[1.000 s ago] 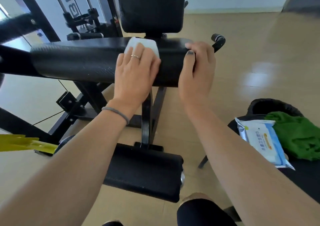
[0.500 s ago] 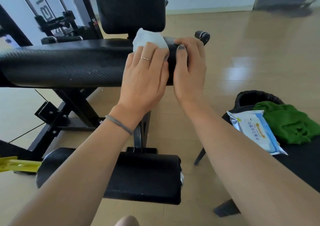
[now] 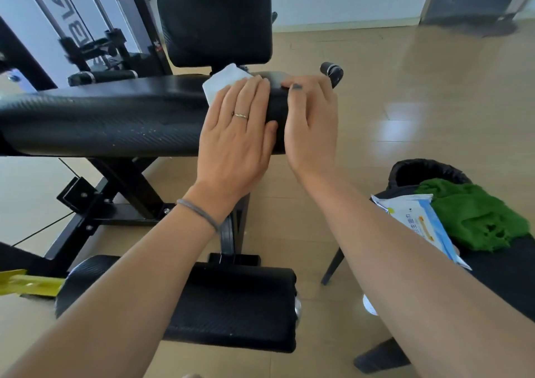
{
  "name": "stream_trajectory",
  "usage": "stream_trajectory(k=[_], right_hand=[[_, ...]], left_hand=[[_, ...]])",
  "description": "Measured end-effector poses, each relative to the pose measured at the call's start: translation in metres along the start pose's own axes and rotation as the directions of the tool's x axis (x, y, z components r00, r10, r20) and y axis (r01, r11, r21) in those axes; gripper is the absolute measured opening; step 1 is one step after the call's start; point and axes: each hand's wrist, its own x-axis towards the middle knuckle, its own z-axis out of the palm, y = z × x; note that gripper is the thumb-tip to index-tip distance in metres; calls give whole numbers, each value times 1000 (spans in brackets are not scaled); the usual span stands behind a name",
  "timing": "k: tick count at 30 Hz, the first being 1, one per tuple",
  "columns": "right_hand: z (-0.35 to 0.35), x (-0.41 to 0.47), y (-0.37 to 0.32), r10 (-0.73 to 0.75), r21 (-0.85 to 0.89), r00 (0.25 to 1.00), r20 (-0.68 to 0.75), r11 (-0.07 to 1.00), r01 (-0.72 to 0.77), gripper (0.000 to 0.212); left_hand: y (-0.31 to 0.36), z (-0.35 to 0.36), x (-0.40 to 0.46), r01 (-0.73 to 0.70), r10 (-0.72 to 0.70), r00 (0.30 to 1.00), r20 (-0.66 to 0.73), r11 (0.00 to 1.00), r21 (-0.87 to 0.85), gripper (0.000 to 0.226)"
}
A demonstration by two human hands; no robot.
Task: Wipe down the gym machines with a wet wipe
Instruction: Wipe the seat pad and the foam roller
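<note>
A long black padded roller (image 3: 101, 123) of a gym machine runs across the view at chest height. My left hand (image 3: 237, 137) lies flat over its right part and presses a white wet wipe (image 3: 224, 81) onto the pad; only the wipe's far corner shows beyond my fingers. Touching it on the right, my right hand (image 3: 311, 123) curls over the roller's right end. A second black roller (image 3: 231, 305) sits lower, near my knees. A square black back pad (image 3: 215, 20) stands behind the top roller.
A pack of wet wipes (image 3: 419, 224) and a green cloth (image 3: 474, 218) lie on a black seat at the right, next to a black-lined bin (image 3: 422, 170). The black steel frame (image 3: 95, 207) and a yellow part (image 3: 26, 285) stand at the left on the wooden floor.
My left hand slid the wipe rightward along the top roller until it met my right hand at the roller's end. The view also shifted so that the roller sits lower and closer.
</note>
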Motion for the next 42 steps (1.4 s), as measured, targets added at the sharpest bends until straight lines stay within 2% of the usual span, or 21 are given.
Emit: stream_trajectory(k=[3,7,9,11,14,17,19,21,24,25,27,29,30,32,34,36,39,42], right_hand=[[0,10,2,20,-66,1000,-15,998,-21,39],[7,9,6,-84,-182,993,-87,981,67,19],[9,8,7,-112,-161,985,-128,983,91,15],[8,10,7,-100,-126,987,-125,988,85,13],[3,12,6,-62,-85,995,-78,995,55,15],[-1,12,5,-53,-105,998,-14,993,51,18],[-2,13,6,-43,-138,999,16,989,45,19],[-1,13,5,-34,-130,999,12,991,36,21],[-1,12,1,-16,-73,999,34,997,19,20],[-2,13,0,-3,-63,998,63,998,7,21],[-9,18,-2,61,-46,990,126,997,-55,25],[-22,29,-2,196,37,960,199,978,-208,31],[-30,34,-4,271,89,926,264,949,-303,42],[-44,42,-6,362,136,848,386,887,-441,61],[-49,42,-8,366,124,836,408,886,-448,62],[-44,34,-10,340,90,875,344,916,-391,57],[-31,15,-11,218,54,946,241,970,-237,37],[-20,7,-13,168,34,973,156,984,-176,25]], left_hand=[[-20,-12,-6,-36,34,995,89,999,17,55],[-70,-17,-26,238,-244,969,50,966,100,54],[-58,-11,-24,323,-324,946,-6,939,117,54],[-25,-1,-14,295,-294,955,-18,953,68,55],[22,9,-3,156,-156,988,-2,988,-14,56],[1,1,-7,38,-38,996,78,999,-9,56],[-38,-6,-19,176,-179,977,114,984,33,50],[-69,-13,-31,365,-372,927,56,926,96,47],[-49,-8,-23,513,-513,858,-8,857,36,48],[-30,-6,-16,489,-489,872,-15,872,2,47],[15,0,-4,349,-350,937,1,935,-56,50],[54,8,3,231,-230,973,24,970,-77,55],[67,9,7,208,-207,978,29,975,-79,57],[72,6,10,146,-140,988,71,986,-84,58],[49,-3,5,81,-71,990,126,994,-77,54],[5,-12,-7,195,-190,971,148,981,-19,52],[-56,-20,-31,408,-414,902,119,910,77,50],[-43,-18,-30,460,-461,883,87,887,31,52]])
